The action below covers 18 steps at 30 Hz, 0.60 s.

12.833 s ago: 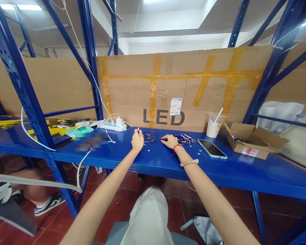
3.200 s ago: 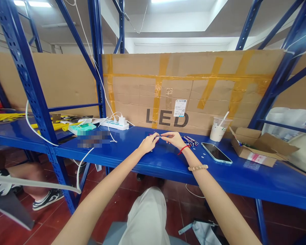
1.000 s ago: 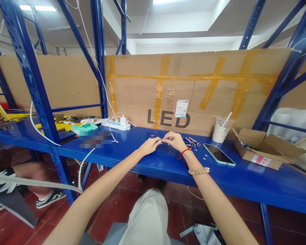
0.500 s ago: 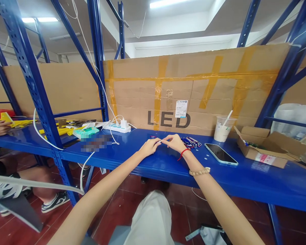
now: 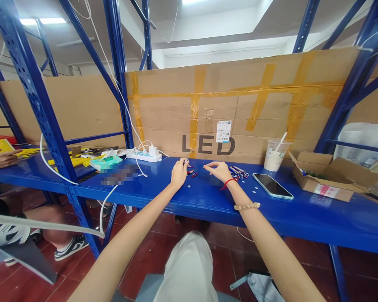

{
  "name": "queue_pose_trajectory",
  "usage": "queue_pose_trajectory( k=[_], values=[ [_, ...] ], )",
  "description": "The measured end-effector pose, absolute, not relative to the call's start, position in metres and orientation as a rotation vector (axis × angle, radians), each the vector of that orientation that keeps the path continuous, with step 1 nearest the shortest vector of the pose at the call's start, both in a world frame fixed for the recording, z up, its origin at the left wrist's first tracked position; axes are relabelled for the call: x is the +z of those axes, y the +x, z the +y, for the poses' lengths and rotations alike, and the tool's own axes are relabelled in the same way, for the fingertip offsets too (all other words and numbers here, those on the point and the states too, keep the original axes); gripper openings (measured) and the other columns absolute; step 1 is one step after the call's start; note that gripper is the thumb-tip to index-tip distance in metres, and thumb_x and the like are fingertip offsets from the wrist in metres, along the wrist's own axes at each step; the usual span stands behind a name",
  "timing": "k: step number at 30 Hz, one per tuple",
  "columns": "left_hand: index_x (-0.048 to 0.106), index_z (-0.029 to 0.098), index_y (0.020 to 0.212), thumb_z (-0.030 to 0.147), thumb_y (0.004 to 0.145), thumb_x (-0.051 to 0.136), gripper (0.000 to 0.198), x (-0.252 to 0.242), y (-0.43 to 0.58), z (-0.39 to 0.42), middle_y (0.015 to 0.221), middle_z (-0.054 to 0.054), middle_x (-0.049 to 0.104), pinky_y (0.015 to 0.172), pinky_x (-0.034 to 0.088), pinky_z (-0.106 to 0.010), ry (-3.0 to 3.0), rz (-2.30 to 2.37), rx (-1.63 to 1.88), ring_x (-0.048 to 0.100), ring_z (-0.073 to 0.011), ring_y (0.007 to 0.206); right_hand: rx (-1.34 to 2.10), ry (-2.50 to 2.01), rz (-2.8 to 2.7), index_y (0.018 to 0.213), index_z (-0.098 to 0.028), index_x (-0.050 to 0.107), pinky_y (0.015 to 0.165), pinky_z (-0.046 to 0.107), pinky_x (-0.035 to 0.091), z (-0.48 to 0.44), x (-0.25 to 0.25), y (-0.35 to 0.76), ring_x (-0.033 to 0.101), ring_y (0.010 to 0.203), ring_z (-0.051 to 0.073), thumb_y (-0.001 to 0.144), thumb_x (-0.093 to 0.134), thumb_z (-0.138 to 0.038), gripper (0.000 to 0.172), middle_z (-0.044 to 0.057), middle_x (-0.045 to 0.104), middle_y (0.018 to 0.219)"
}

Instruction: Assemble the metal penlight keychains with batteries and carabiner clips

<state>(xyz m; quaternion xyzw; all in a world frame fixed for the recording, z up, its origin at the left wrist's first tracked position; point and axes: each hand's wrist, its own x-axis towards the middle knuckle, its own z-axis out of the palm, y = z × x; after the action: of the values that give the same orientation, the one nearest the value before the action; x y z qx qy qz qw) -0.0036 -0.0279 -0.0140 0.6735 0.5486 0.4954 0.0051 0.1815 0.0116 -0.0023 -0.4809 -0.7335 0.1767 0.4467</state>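
My left hand (image 5: 179, 173) is closed on a small shiny piece at its fingertips, just over the blue table (image 5: 164, 188). Beside it on the right lie a few small dark red and purple metal pieces (image 5: 194, 174). My right hand (image 5: 218, 170) is a short way to the right, apart from the left, thumb and forefinger stretched out and close together; whether something tiny is between them cannot be made out. Behind its wrist sits a pile of small metal clips (image 5: 239, 172), partly hidden. Small pale discs (image 5: 254, 187) lie near the pile.
To the right are a phone (image 5: 272, 186), a cup with a straw (image 5: 274, 155) and an open cardboard box (image 5: 329, 178). A white power strip (image 5: 145, 155) with cables and a green packet (image 5: 106, 162) stand left. Another person's hand (image 5: 1, 159) holds something yellow at far left.
My hands have moved apart, the left one leftward and upward. Small pieces now show beside my left hand. The view has shifted slightly.
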Motion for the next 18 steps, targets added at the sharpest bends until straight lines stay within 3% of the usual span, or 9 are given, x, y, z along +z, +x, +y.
queue_pose_trajectory(
  k=[4, 10, 13, 16, 18],
  values=[
    [0.050, 0.022, 0.094, 0.031, 0.091, 0.032, 0.020, -0.015, -0.008, -0.024, 0.095, -0.005, 0.065, 0.086, 0.041, -0.033, 1.933, 1.791, 1.654, 0.057, -0.0197, 0.098, 0.202, -1.347, -2.041, 0.068, -0.027, 0.072, 0.056, 0.026, 0.044, 0.008, -0.006, 0.181, 0.064, 0.071, 0.019, 0.066, 0.066, -0.035, 0.010, 0.000, 0.071, 0.075],
    [0.048, 0.022, 0.095, 0.030, 0.092, 0.030, 0.019, -0.019, -0.013, -0.017, 0.094, -0.003, 0.068, 0.089, 0.038, -0.033, 1.589, 1.833, 1.842, 0.057, -0.0184, 0.096, 0.104, -1.371, -2.172, 0.073, -0.027, 0.072, 0.057, 0.025, 0.044, 0.002, -0.007, 0.174, 0.063, 0.073, 0.017, 0.071, 0.066, -0.033, 0.009, -0.001, 0.071, 0.078],
    [0.052, 0.023, 0.095, 0.028, 0.091, 0.032, 0.021, -0.019, -0.015, -0.014, 0.097, -0.004, 0.067, 0.090, 0.037, -0.034, 1.433, 1.946, 1.872, 0.055, -0.0193, 0.099, 0.061, -1.260, -2.158, 0.084, -0.026, 0.071, 0.060, 0.025, 0.045, 0.000, -0.009, 0.168, 0.062, 0.073, 0.015, 0.075, 0.062, -0.037, 0.017, 0.000, 0.070, 0.087],
    [0.056, 0.023, 0.096, 0.029, 0.090, 0.035, 0.022, -0.019, -0.016, -0.013, 0.104, -0.006, 0.063, 0.090, 0.037, -0.037, 1.364, 2.027, 1.866, 0.052, -0.0218, 0.101, 0.031, -1.016, -2.229, 0.096, -0.025, 0.069, 0.074, 0.029, 0.046, -0.005, -0.011, 0.155, 0.061, 0.082, 0.016, 0.081, 0.056, -0.035, 0.022, 0.003, 0.067, 0.097],
    [0.058, 0.022, 0.096, 0.030, 0.089, 0.037, 0.023, -0.019, -0.016, -0.013, 0.106, -0.008, 0.061, 0.091, 0.036, -0.038, 1.386, 2.037, 1.853, 0.051, -0.0233, 0.103, 0.022, -0.882, -2.328, 0.106, -0.027, 0.065, 0.087, 0.036, 0.041, -0.009, -0.012, 0.145, 0.056, 0.098, 0.019, 0.083, 0.054, -0.034, 0.027, 0.004, 0.063, 0.109]
  ],
)
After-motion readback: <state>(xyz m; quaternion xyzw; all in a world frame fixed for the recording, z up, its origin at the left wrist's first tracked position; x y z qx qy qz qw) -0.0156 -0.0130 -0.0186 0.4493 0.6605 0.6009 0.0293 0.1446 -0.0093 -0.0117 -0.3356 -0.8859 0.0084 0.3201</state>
